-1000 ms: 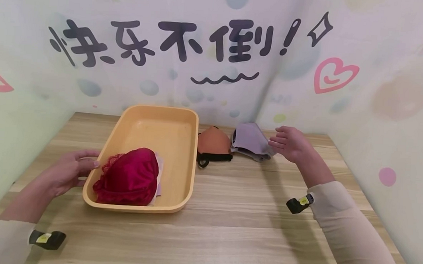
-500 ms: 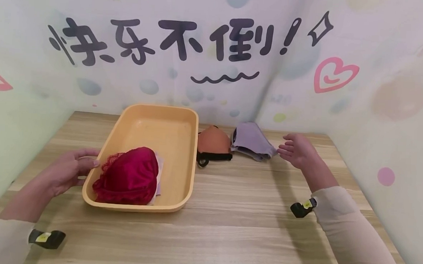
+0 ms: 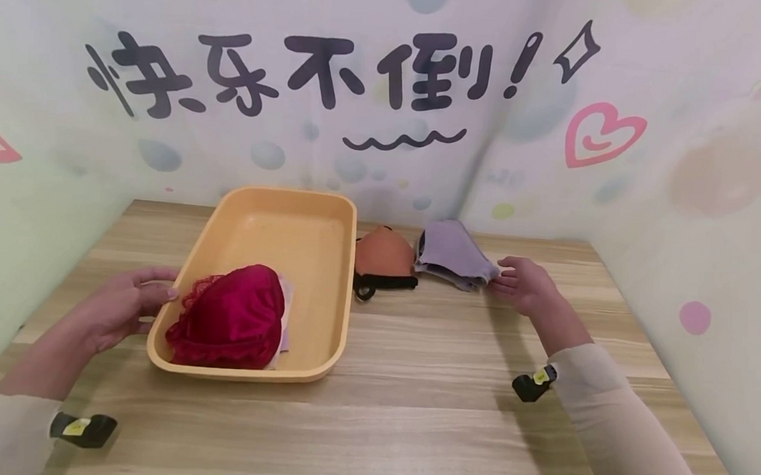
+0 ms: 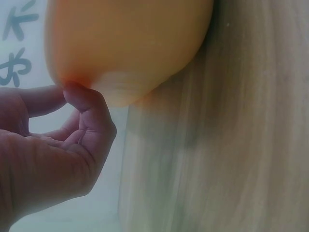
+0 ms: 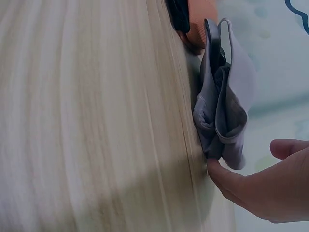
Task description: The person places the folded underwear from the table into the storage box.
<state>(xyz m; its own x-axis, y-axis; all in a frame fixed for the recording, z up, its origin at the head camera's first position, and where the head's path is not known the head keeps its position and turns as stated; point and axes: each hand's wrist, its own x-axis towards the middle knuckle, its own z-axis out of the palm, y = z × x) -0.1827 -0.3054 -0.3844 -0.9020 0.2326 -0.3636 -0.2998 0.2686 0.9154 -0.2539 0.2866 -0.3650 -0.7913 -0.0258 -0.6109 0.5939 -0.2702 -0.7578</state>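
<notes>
A yellow-orange plastic tray (image 3: pixel 316 284) stands on the wooden table, left of middle. Inside its near left part lies a folded dark red satin bra (image 3: pixel 234 319) with lace edging, over some pale fabric (image 3: pixel 286 319). My left hand (image 3: pixel 118 308) holds the tray's left edge; in the left wrist view its thumb tip (image 4: pixel 79 92) meets the tray wall. A folded lavender-grey bra (image 3: pixel 452 252) lies near the back wall. My right hand (image 3: pixel 525 288) reaches its right end, fingertips touching it, thumb held apart. Between tray and lavender bra sits a folded orange bra (image 3: pixel 386 253) with black trim.
Behind the table (image 3: pixel 410 411) hangs a printed cloth (image 3: pixel 371 172) with dark lettering, and pale walls close in both sides. Both cuffs carry a small black camera, one on the left (image 3: pixel 85 430) and one on the right (image 3: pixel 533 384).
My right hand first drew back to the right, away from the lavender bra, then came back left and lower to its right end. The left hand and tray stay put.
</notes>
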